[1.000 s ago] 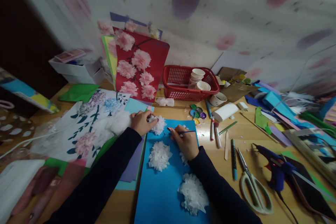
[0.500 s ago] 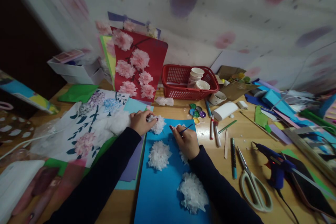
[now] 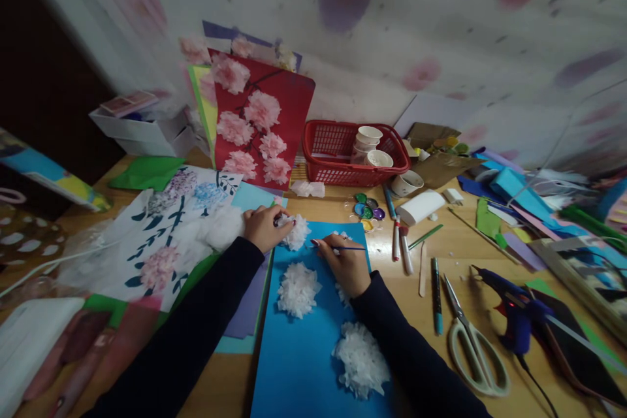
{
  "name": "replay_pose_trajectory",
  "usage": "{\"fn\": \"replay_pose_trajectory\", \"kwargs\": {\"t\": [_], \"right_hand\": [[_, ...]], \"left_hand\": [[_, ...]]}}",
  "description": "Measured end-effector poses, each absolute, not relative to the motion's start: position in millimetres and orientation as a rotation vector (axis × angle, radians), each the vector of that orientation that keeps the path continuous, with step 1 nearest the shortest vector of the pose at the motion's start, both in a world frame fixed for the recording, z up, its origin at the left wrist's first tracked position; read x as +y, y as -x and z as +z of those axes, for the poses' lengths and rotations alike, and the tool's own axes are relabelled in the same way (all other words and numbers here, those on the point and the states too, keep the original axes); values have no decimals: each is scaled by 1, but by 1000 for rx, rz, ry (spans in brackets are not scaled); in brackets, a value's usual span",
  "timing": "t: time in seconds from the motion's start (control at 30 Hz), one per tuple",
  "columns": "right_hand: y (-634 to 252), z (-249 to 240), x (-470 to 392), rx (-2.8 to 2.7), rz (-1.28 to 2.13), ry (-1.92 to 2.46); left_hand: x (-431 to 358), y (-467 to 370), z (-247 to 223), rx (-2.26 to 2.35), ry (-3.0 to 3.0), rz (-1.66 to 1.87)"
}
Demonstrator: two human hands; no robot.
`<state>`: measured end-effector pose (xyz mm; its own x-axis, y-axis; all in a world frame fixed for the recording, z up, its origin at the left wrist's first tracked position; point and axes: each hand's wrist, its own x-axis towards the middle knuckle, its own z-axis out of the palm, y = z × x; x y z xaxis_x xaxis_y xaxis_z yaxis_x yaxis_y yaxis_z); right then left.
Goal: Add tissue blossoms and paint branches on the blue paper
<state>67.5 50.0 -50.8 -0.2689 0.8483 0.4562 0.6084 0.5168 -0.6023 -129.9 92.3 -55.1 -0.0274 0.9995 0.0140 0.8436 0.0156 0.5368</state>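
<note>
On the blue sheet [image 3: 289,372] lie several white paper flowers, one of them the flower [image 3: 298,290] in the middle. My left hand [image 3: 264,228] is closed at the sheet's upper left edge, its fingers pinching the side of the top white paper flower [image 3: 295,234]. A thin paintbrush [image 3: 353,248] sits in the pinch of my right hand [image 3: 345,264], its dark handle pointing right. The brush tip is just right of the top flower, over the blue sheet. My right hand partly covers two flowers behind and below it. Another flower [image 3: 361,359] lies near my right sleeve.
Paint pots [image 3: 365,209] stand beyond the sheet, before a red basket [image 3: 353,173] with paper cups. To the right lie scissors [image 3: 473,346], a marker [image 3: 436,297] and a glue gun [image 3: 512,307]. A red flower picture [image 3: 294,104] leans at the back.
My right hand has shifted slightly left, and the paintbrush now lies more level, its tip closer to the top flower. My left hand stays at that flower.
</note>
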Motion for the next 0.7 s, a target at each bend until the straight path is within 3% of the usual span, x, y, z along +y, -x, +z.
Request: {"fn": "replay_pose_trajectory", "kwargs": {"t": [0.17, 0.33, 0.7], "right_hand": [[-95, -31, 58, -1829, 313, 1246], [-151, -17, 88, -1455, 191, 1586], [-187, -60, 132, -1466, 227, 1699]], "left_hand": [[92, 130, -55, 1930, -1888, 570], [92, 129, -53, 1933, -1890, 567], [92, 129, -54, 1935, -1914, 554]]}}
